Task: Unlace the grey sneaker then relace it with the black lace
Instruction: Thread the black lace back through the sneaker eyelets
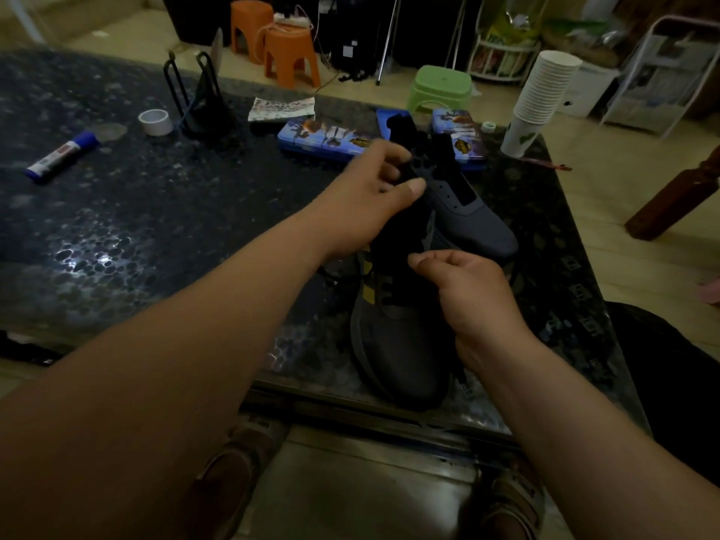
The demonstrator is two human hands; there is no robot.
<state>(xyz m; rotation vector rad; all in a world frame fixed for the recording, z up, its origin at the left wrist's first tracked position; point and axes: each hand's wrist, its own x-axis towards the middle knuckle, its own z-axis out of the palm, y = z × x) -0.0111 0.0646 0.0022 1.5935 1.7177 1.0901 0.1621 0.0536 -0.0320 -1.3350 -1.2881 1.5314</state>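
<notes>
The grey sneaker point(479, 224) lies on the table point(156, 228), right side, eyelets bare, tongue up. My L hand point(370, 192) pinches its eyelet flap w/ thumb on top. R hand point(471, 290) is curled over a 2nd sneaker point(401, 344); can't tell if it holds anything.

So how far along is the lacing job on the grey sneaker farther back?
Unlacing looks done: the far grey sneaker shows bare eyelets. In hand: the left hand grips its eyelet edge; the right hand has curled fingers, but what they pinch is too dark to tell. Relacing is left, since no lace crosses those eyelets.
</notes>
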